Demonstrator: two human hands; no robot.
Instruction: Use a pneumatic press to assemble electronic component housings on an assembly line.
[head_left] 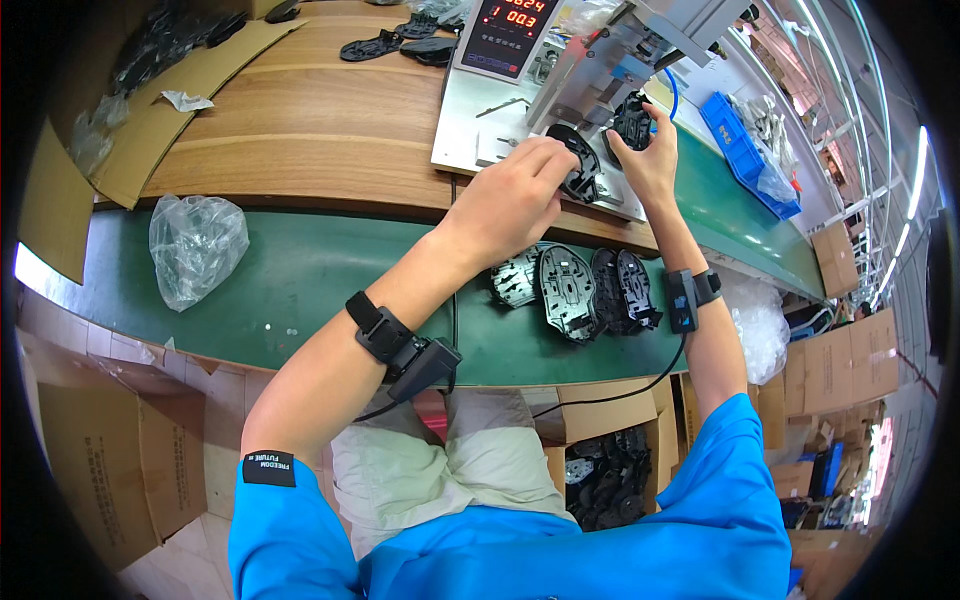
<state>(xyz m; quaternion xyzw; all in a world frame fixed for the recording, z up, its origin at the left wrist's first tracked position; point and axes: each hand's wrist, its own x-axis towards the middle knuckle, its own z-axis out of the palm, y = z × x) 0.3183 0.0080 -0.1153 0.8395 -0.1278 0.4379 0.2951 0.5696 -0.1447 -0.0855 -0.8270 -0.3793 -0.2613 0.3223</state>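
Observation:
Both arms reach forward to a bench machine (600,85) with a metal press head. My left hand (520,195) is closed, its fingertips gripping a curved black plastic shell (583,178), shaped like a computer mouse cover, in front of the press. My right hand (650,155) curls round a second black plastic part (632,122) with moulded detail, beside the press head; thumb and fingers are on its edges. Below the hands, several mouse-shaped plastic shells (568,290) lie in a row on the green bench (330,300), their ribbed insides showing.
A control box (505,40) with a red display stands behind the machine's white base plate (462,135). Clear plastic bag (197,248) lies at left; black parts (370,46) lie at the back. A carton (650,440) of black parts stands below the bench. Blue tray (745,155) sits right.

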